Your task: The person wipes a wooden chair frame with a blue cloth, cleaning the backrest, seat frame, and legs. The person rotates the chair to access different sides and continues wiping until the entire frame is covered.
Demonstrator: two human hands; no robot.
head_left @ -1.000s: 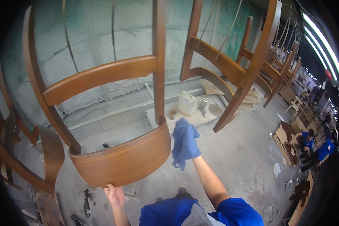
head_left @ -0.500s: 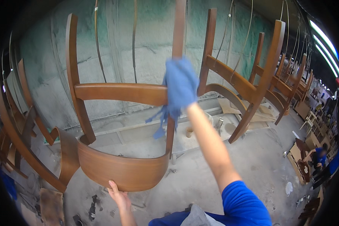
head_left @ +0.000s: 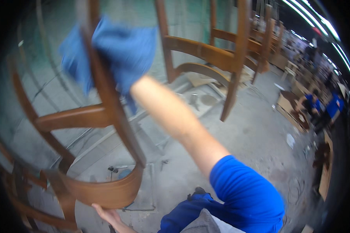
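Note:
A brown wooden chair frame (head_left: 122, 130) stands tilted in front of me, with tall posts, a crossrail (head_left: 76, 117) and a curved band (head_left: 109, 192) at its lower end. Below that band, my left hand (head_left: 108, 215) grips its bottom edge, the thumb showing at the front. A blue cloth (head_left: 126, 52) is wrapped about the upper part of the near post. Inside it my right hand (head_left: 138, 82) is closed on the cloth, pressing it to the wood; the fingers are covered, and the cloth is smeared by motion.
More brown chair frames (head_left: 200, 50) are lined up to the right, and others (head_left: 31, 209) crowd the lower left. Thin cords (head_left: 46, 46) hang before the greenish wall. People in blue (head_left: 314, 101) are among cardboard and wooden parts at the far right.
My right hand and the cloth have moved higher along the near post. The chair frame has turned and now leans in view. My view has swung to the right; my left hand stays on the curved band.

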